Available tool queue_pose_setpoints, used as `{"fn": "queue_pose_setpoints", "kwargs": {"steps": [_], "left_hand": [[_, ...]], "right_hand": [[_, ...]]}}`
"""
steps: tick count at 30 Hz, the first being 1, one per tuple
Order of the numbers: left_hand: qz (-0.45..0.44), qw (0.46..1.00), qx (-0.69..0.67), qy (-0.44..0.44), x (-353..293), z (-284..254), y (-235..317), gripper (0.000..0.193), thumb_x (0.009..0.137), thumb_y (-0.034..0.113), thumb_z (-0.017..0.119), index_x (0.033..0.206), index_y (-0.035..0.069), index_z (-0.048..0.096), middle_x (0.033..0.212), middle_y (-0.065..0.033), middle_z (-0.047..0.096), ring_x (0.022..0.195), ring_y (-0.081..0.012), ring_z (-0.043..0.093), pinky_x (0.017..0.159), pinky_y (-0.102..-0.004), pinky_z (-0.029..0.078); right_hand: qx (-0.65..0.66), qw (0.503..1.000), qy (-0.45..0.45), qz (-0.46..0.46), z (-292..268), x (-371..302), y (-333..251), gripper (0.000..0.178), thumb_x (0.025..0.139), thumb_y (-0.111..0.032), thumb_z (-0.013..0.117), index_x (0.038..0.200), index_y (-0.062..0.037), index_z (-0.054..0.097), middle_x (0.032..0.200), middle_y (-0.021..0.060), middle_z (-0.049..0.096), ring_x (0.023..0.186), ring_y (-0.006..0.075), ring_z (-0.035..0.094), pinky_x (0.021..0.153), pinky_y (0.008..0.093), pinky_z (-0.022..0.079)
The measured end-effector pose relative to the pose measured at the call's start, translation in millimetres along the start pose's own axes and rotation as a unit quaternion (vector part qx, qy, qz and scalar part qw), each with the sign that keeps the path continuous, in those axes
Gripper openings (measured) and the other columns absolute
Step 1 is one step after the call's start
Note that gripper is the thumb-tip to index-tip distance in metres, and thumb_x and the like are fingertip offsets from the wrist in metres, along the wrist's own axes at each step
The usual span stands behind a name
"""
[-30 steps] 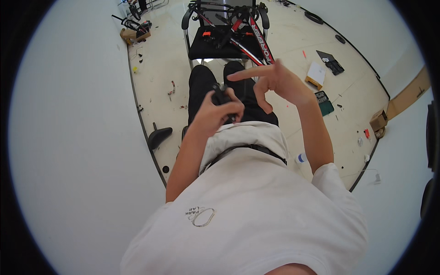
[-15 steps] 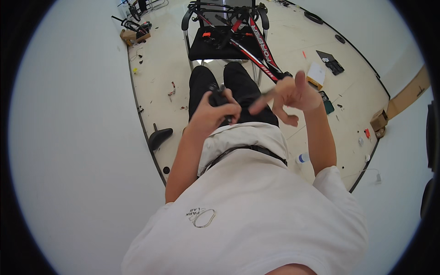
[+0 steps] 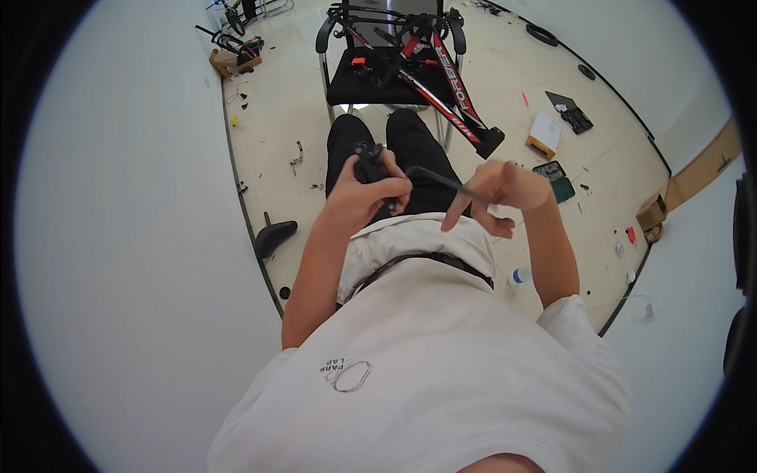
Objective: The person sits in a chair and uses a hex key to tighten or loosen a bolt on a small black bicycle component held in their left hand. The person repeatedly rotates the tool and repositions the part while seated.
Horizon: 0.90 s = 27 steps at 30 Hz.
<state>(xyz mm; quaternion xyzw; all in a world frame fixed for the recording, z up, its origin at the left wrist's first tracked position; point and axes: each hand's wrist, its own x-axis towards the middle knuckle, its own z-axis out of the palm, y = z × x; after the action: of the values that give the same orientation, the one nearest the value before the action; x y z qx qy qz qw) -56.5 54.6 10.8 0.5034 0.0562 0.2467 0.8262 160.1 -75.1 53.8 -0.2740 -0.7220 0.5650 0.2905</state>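
My left hand (image 3: pixel 367 191) is closed around a small black bicycle part (image 3: pixel 371 164), held above my lap. The fingers cover much of it, and its exact kind cannot be made out. A dark L-shaped hex key (image 3: pixel 438 178) runs from beside that part across to my right hand (image 3: pixel 505 189). The far end of the key lies among my right fingers, which are bent and slightly blurred. Whether the key's short end sits in the part is unclear.
Ahead stands a black chair (image 3: pixel 347 87) bearing a red and black bicycle frame (image 3: pixel 441 102). On the floor lie a saddle (image 3: pixel 274 238), an open green tool case (image 3: pixel 558 183), a black case (image 3: pixel 574 114), a white and yellow box (image 3: pixel 544 135) and a bottle (image 3: pixel 520 275).
My right hand has turned and its thumb, raised before, is folded down. The hex key now shows clearly between the hands. My left hand keeps its hold on the black part.
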Motion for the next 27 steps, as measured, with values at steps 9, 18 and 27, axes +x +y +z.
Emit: {"fn": "queue_pose_setpoints", "kwargs": {"steps": [9, 18, 27], "left_hand": [[-0.055, 0.997, 0.002, -0.053, -2.2, 23.0, -11.5, 0.019, 0.073, -0.001, 0.071, 0.072, 0.001, 0.052, 0.065, -0.0105, 0.059, 0.057, -0.0179, 0.059, 0.05, -0.03, 0.046], [-0.033, 0.996, -0.068, -0.044, -1.8, 5.9, -6.5, 0.015, 0.079, 0.001, 0.065, 0.073, 0.002, 0.051, 0.065, -0.0091, 0.057, 0.054, -0.0166, 0.055, 0.049, -0.0284, 0.042], [-0.045, 0.925, -0.367, -0.089, 4.8, -19.2, -17.7, 0.004, 0.086, 0.008, 0.055, 0.088, 0.007, 0.051, 0.067, -0.0031, 0.048, 0.057, -0.0112, 0.044, 0.051, -0.0236, 0.036]], "right_hand": [[-0.021, 0.98, 0.174, 0.095, -15.3, 32.0, -1.4, 0.086, 0.092, -0.07, 0.024, 0.133, 0.001, 0.05, 0.045, 0.0047, 0.05, 0.034, 0.0111, 0.046, 0.036, 0.0215, 0.035], [-0.128, 0.96, 0.238, 0.073, -4.5, 41.7, 5.0, 0.044, 0.094, -0.019, 0.048, 0.136, -0.0073, 0.049, 0.059, 0.0014, 0.053, 0.05, 0.0082, 0.053, 0.047, 0.0215, 0.042], [-0.223, 0.927, 0.298, -0.042, -8.7, 63.0, 17.8, 0.038, 0.087, -0.009, 0.06, 0.125, -0.0077, 0.059, 0.1, 0.0042, 0.061, 0.076, 0.0117, 0.062, 0.062, 0.0235, 0.051]]}}
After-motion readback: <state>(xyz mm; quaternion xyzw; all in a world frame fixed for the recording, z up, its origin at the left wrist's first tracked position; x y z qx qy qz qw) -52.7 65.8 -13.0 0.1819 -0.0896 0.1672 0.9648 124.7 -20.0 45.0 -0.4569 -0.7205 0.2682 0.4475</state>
